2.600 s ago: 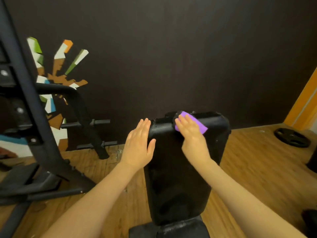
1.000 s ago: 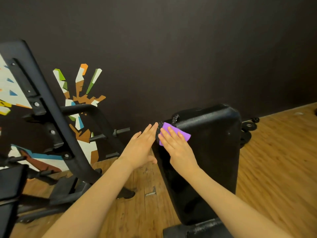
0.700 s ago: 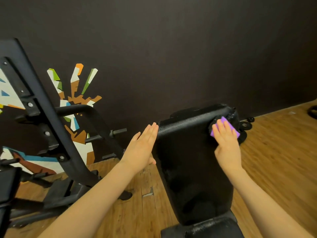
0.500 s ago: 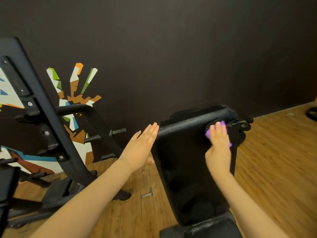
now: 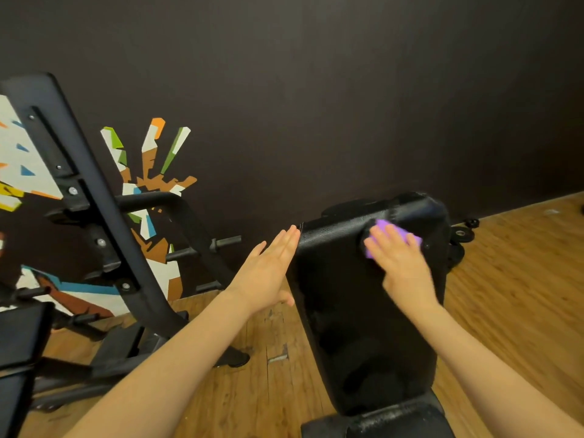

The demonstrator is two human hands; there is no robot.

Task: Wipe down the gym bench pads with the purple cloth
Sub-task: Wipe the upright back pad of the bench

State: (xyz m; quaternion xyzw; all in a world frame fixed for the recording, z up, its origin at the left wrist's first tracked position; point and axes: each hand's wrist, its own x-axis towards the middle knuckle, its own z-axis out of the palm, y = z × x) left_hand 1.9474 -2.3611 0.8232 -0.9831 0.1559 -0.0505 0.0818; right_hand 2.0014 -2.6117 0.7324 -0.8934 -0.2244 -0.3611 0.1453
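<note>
head view | right hand point(image 5: 401, 263) flat, fingers straight, pressing purple cloth point(image 5: 384, 227) on upper back pad point(image 5: 363, 311) | left hand point(image 5: 268, 273) open, bracing pad's left edge | risk: unpinched cloth slips out, lower seat pad point(image 5: 379, 420) skipped

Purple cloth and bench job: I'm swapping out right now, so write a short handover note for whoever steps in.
Left hand: open, flat against the left edge of the upright back pad, steadying it.
Right hand: straight fingers press the purple cloth flat on the pad's front, near the top right.
Seat pad: at the bottom of view, no hand on it.
Done: cannot be judged from this view; the cloth is only at the top of the pad.
Left: probably the lower back pad and the seat pad.
</note>
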